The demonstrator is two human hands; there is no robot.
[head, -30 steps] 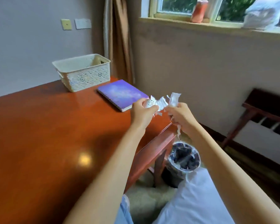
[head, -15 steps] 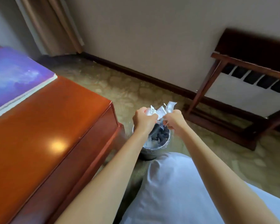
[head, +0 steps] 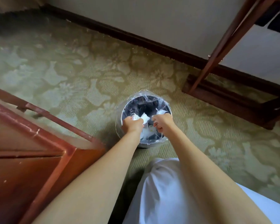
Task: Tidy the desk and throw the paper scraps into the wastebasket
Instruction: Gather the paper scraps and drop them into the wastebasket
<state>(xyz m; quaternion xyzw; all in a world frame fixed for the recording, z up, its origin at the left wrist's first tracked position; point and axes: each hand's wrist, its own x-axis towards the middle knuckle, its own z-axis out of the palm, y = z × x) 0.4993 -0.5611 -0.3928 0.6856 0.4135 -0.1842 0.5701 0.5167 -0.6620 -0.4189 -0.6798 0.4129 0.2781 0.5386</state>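
Note:
A round wastebasket [head: 166, 105] with a clear plastic liner stands on the carpet, dark inside, with white scraps lying at its bottom. Both my hands hover over its mouth. My left hand [head: 132, 125] grips white paper scraps [head: 144, 118] that stick out past its fingers. My right hand [head: 162, 122] is curled round another white scrap [head: 161, 112], whose tip pokes out above the knuckles. The two hands are a short way apart.
The red-brown wooden desk's corner and side [head: 44, 152] fill the lower left, close to the basket. A dark wooden rack [head: 220, 50] stands at the right against the wall. Green patterned carpet [head: 87, 70] covers the floor. My white-clad knee [head: 162, 191] is below.
My view has swung down from the desk top to the floor. Both hands, still holding scraps, have gone down to the basket's mouth and moved slightly apart.

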